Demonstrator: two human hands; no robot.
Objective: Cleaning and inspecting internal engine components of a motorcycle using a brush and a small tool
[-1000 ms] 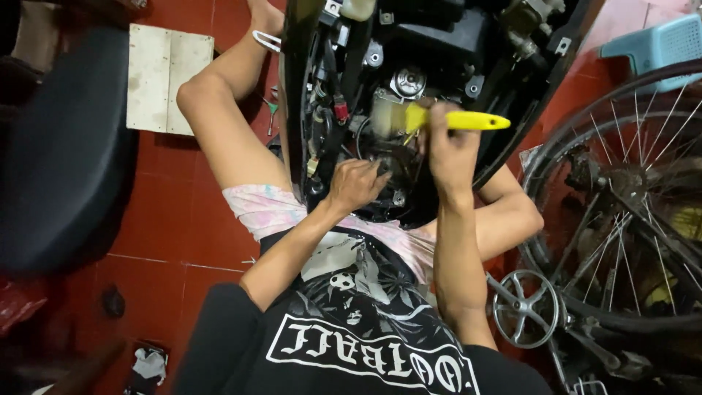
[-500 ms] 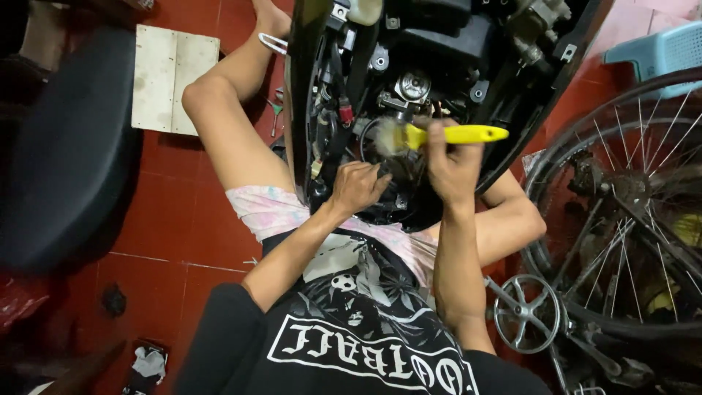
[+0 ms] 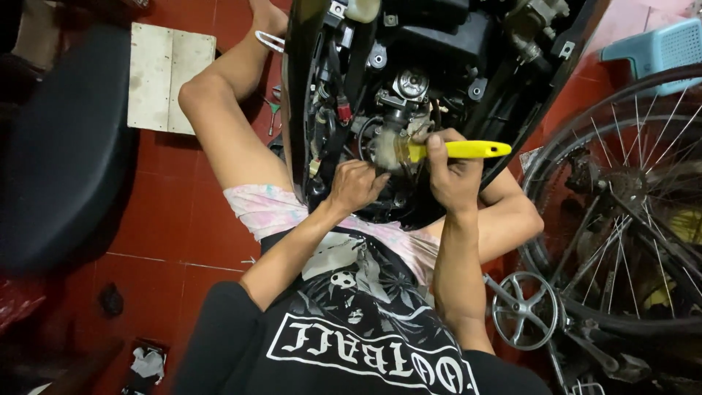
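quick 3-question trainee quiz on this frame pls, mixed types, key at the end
1. True or false: the right hand holds a yellow-handled brush.
2. Where do the brush bristles point? A) at the bicycle wheel B) into the opened motorbike body C) at the red tiled floor
3. Fill in: the left hand rests in a loose fist against the parts just below the ____.

Key: 1 true; 2 B; 3 bristles
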